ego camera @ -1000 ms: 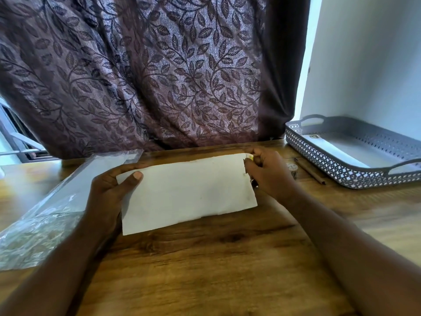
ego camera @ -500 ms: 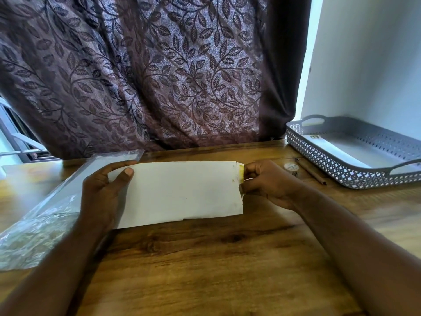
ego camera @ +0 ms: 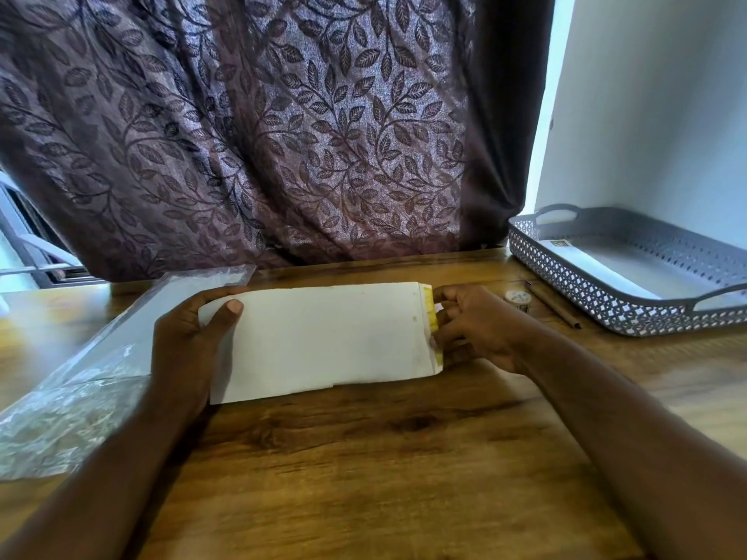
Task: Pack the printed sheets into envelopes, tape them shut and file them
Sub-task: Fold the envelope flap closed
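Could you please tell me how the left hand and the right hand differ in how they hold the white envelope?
The left hand grips the left end of the white paper envelope, thumb flat on top; the right hand pinches the right end, at the yellow strip. The left hand lies beside the clear plastic bag; the right hand beside the small round tape roll. Both hold the same envelope.

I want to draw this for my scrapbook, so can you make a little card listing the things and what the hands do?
envelope: white, held across the wooden table
left hand: grips its left end, thumb on top
right hand: pinches the yellow strip at its right end
tray: grey, far right, something white inside
tape roll: small, between right hand and tray, by a pencil
plastic bag: clear, left of the envelope
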The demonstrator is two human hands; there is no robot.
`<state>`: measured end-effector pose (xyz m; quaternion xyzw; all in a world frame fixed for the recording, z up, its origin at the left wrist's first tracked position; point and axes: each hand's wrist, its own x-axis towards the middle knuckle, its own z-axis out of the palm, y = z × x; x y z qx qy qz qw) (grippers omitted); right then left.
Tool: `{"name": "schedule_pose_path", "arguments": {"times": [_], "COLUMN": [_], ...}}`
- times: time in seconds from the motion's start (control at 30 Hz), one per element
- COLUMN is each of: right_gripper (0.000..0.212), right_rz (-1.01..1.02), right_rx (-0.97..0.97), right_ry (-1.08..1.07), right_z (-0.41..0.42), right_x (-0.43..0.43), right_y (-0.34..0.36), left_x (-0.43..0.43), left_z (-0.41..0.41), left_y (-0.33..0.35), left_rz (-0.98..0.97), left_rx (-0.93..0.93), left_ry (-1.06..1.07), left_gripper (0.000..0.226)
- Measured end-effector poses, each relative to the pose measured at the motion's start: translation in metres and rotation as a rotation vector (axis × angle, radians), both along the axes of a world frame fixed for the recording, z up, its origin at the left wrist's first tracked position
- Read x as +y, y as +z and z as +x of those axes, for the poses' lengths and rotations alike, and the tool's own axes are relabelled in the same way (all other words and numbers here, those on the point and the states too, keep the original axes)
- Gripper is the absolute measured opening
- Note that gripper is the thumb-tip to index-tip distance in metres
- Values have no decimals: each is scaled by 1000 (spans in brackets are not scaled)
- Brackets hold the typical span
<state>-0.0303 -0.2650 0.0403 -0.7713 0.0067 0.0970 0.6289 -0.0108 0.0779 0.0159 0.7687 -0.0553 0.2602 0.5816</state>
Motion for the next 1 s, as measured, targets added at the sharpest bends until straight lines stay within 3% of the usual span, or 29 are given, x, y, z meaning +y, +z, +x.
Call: {"name": "schedule_pose_path", "arguments": {"times": [0.1, 0.33, 0.47, 0.63, 0.73, 0.87, 0.93, 1.0], "right_gripper": [56, 12, 18, 31, 30, 14, 9, 8], "right_rz": [-7, 151, 226, 336, 307, 96, 21, -10], "right_rx": [-16, -85, -73, -64, -70, -206, -259, -278], "right_ry": [-9, -153, -159, -167, -172, -228, -209, -179], "right_z": [-1, 0, 3, 5, 5, 6, 7, 8], "right_x": [3, -3, -7, -14, -17, -13, -7, -5], "right_y": [-1, 0, -2, -2, -3, -7, -8, -9], "left_x": [-1, 1, 4, 4, 1, -8, -24, -46], "left_z": [-1, 3, 8, 6, 0, 1, 4, 6], "left_y": [2, 2, -1, 2, 4, 5, 8, 12], "left_rz": [10, 2, 60, -14, 86, 504, 592, 577], "left_rx": [-10, 54, 78, 148, 140, 41, -27, 11], "left_ry": [38, 51, 93, 79, 57, 147, 60, -93], "left_gripper": [25, 25, 19, 10, 15, 19, 24, 44]}}
